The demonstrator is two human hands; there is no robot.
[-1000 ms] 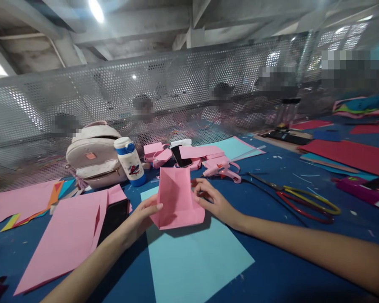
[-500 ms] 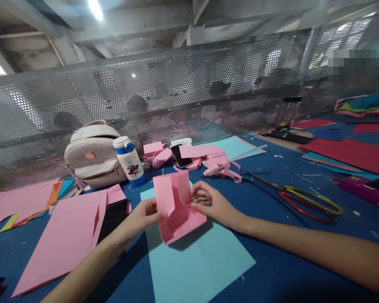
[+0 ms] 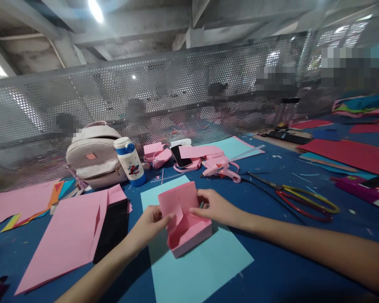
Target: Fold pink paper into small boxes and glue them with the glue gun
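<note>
A folded pink paper box (image 3: 185, 219) rests on a light blue sheet (image 3: 196, 256) in the middle of the blue table. My left hand (image 3: 150, 223) pinches its left flap. My right hand (image 3: 216, 206) grips its right back corner, fingers closed on the paper. The box stands partly formed, with one wall upright at the back and a low open tray in front.
A large pink sheet (image 3: 66, 240) and a black phone (image 3: 112, 229) lie to the left. Behind are a pale backpack (image 3: 93, 155), a white bottle (image 3: 130, 162), pink scraps and a pink glue gun (image 3: 221, 168). Scissors (image 3: 303, 198) lie to the right. A perforated metal screen (image 3: 113, 97) backs the table.
The pink paper has come down from upright to lie low on the blue sheet, folded into a box shape. Both hands moved nearer with it.
</note>
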